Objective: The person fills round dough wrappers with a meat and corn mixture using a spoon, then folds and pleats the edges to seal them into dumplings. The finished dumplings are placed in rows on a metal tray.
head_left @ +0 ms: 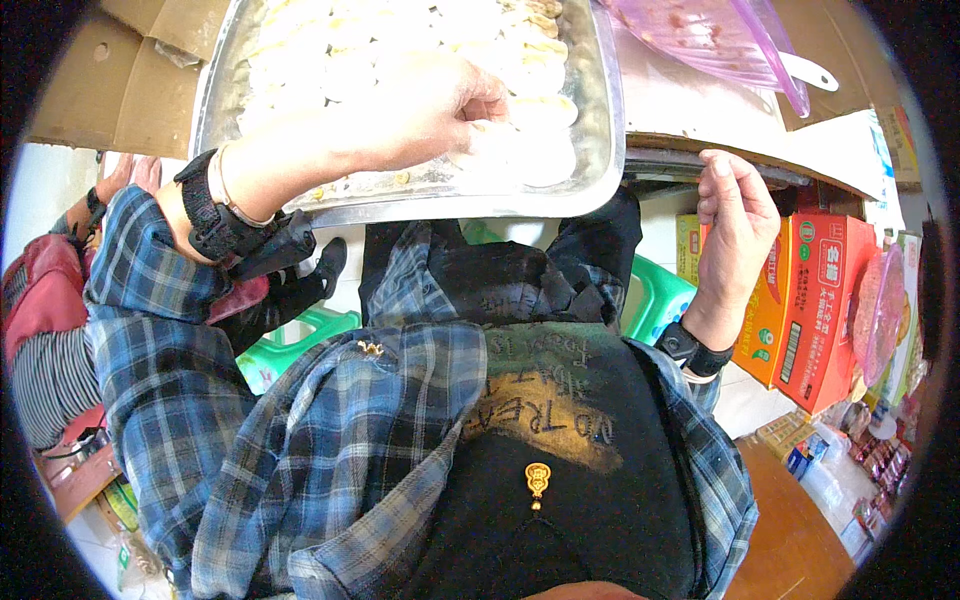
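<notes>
A large metal tray (600,120) rests on the table edge in front of me, filled with several pale dumplings (540,60). My left hand (440,105) reaches across into the tray, fingers pinched on a dumpling (520,150) near its front right corner. My right hand (735,215) is raised below the table edge (760,165), fingers loosely curled and touching the underside of the edge, holding nothing. Both wrists wear black bands.
A pink translucent plastic bag (720,35) and a white spoon handle (810,70) lie on the table at the right. Orange cartons (820,300) stand at the right. Green plastic stools (660,300) sit below me. Another person in red (40,290) is at the left. Cardboard (130,80) lies at the upper left.
</notes>
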{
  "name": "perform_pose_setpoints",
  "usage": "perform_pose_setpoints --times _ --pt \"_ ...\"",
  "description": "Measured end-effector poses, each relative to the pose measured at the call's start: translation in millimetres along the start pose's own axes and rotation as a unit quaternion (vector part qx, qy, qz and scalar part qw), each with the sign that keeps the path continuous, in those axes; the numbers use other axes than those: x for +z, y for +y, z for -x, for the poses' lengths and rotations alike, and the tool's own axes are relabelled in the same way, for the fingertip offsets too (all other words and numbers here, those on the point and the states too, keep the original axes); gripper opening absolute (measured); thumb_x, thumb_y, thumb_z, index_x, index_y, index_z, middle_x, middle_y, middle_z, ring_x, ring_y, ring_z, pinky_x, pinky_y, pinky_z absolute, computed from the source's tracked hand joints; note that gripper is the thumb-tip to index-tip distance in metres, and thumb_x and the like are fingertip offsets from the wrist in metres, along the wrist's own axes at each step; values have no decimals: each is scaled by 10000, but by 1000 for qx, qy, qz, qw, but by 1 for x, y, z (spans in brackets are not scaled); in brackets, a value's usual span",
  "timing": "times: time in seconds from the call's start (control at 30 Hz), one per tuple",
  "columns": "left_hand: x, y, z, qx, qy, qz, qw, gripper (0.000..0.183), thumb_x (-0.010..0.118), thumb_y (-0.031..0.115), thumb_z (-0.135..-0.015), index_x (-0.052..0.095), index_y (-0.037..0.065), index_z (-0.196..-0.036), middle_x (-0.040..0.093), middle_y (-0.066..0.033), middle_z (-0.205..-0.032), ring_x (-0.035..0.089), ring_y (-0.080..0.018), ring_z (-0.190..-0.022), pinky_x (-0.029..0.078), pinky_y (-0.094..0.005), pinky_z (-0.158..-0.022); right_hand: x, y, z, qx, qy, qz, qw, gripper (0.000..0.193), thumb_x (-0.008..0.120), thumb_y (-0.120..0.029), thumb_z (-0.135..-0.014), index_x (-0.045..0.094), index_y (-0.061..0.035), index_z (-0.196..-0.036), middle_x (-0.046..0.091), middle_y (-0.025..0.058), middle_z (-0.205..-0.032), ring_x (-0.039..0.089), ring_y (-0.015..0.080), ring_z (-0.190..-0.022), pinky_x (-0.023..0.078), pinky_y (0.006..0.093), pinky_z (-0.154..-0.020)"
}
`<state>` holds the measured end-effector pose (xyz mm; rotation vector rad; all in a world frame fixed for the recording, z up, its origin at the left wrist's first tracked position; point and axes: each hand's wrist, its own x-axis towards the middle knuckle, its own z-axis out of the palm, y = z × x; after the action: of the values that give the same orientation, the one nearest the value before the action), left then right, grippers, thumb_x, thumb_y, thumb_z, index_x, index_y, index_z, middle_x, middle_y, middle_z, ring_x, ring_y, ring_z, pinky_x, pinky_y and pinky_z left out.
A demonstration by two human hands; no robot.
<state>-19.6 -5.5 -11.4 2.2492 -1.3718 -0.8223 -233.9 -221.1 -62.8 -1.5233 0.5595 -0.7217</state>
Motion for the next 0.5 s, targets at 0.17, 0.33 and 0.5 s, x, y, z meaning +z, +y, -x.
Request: perform_pose_setpoints --times 0.17,0.33,0.5 --pt "-10 6 5 16 15 -18 1000 244 646 -16 -763 643 1 -1005 680 -84 -896 630 -146 -837 516 -303 -785 0 -2 -1 2 -6 4 1000 133 636 -130 -902 694 -25 -960 587 -35 -733 433 10 -589 315 153 -520" --pt "-43 -3 2 54 28 29 998 241 635 -24 -785 623 -9 -1026 667 -58 -892 624 -138 -854 512 -301 -795 1 -5 -1 5 0 7 1000 140 638 -128 -898 693 -30 -982 583 -36 -729 429 10 -587 315 156 -520" --pt "-51 -15 -1 58 65 -19 996 205 638 23 -814 628 -1 -1018 669 -54 -879 628 -139 -843 509 -290 -797 5 -7 -2 -5 -12 -6 1000 164 633 -123 -900 691 -29 -1022 580 -37 -733 425 7 -595 311 155 -519"
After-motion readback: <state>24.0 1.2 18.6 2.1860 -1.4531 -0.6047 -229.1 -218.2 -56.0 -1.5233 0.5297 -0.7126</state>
